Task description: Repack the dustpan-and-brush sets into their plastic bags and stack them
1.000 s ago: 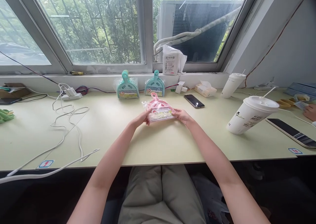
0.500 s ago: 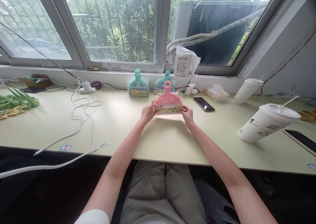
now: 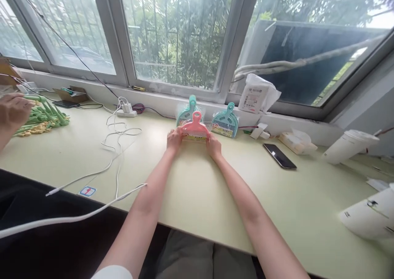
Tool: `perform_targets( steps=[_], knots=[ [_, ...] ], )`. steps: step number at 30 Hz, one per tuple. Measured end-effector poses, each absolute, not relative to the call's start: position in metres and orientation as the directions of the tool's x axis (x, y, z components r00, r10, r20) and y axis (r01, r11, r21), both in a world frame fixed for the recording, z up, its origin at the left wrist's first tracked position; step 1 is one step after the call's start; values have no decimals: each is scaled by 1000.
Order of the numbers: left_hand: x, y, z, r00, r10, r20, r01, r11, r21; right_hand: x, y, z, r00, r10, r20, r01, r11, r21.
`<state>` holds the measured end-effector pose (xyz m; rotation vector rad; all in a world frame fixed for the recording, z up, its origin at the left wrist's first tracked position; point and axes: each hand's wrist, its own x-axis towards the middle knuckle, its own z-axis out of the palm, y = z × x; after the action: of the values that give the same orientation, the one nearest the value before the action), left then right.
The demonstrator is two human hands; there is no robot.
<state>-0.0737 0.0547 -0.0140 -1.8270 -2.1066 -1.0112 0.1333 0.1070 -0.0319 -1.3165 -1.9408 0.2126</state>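
A pink dustpan (image 3: 196, 128) in clear wrapping stands upright on the table, its round-holed handle pointing up and a brush and printed label showing on its front. My left hand (image 3: 174, 139) grips its left edge, and my right hand (image 3: 214, 145) grips its right edge. Right behind it is a wrapped teal dustpan (image 3: 191, 105), partly hidden by the pink one. A second teal dustpan (image 3: 226, 121) leans upright to the right, by the window ledge.
White cables (image 3: 118, 147) and a power strip (image 3: 127, 113) lie left. A phone (image 3: 279, 156), tissue pack (image 3: 298, 141) and two cups (image 3: 351, 145) stand right. At far left, another person's hand (image 3: 14, 110) is over green stalks (image 3: 51, 115).
The pink dustpan, in both my hands, has moved left from in front of the right teal dustpan to the left one. My view has turned, and another person's hand has appeared at left.
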Motion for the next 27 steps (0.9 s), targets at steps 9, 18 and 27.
perform_targets(
  steps=[9, 18, 27],
  knots=[
    [-87, 95, -24, -427, 627, 652, 892, 176, 416, 61, 163, -32, -131, 843, 522, 698, 452, -555],
    [-82, 123, -33, 15, 841, 541, 995, -65, 74, 66, 192, -35, -137, 831, 539, 678, 475, -561],
    [-79, 138, -34, 67, 837, 544, 986, -140, 95, 123, 198, -28, 147, 732, 666, 593, 473, -651]
  ],
)
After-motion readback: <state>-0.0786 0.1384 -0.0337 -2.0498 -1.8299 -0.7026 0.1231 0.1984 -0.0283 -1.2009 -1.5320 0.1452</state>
